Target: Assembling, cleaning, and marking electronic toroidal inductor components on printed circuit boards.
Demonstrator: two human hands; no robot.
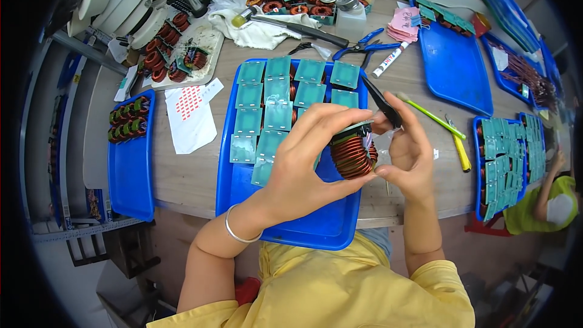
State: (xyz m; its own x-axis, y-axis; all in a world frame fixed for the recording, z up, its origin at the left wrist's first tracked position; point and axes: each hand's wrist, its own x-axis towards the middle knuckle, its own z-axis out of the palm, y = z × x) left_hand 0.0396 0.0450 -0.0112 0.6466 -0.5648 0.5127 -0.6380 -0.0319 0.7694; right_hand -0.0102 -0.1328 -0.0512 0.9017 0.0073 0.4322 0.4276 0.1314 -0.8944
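Note:
My left hand [294, 167] is wrapped round a toroidal coil [351, 158] of copper-coloured wire with a green board on its upper side. The thumb is under the coil and the fingers lie along the board. Black tweezers [382, 102] stick up from my right hand [414, 161], held between the fingers. That hand's thumb tip touches the lower right of the coil, close to my left thumb. Beneath my hands lies a blue tray [303, 234] with rows of green-topped coils [248, 120]. Its middle is partly hidden by my left hand.
At left, another blue tray [130, 176] holds several coils. Beyond are a microscope [115, 0], a hammer [303, 27], blue-handled pliers [370, 45] and a paint marker [388, 61]. A green pen [434, 115] and yellow cutter [461, 153] lie right. A person [546, 206] sits far right.

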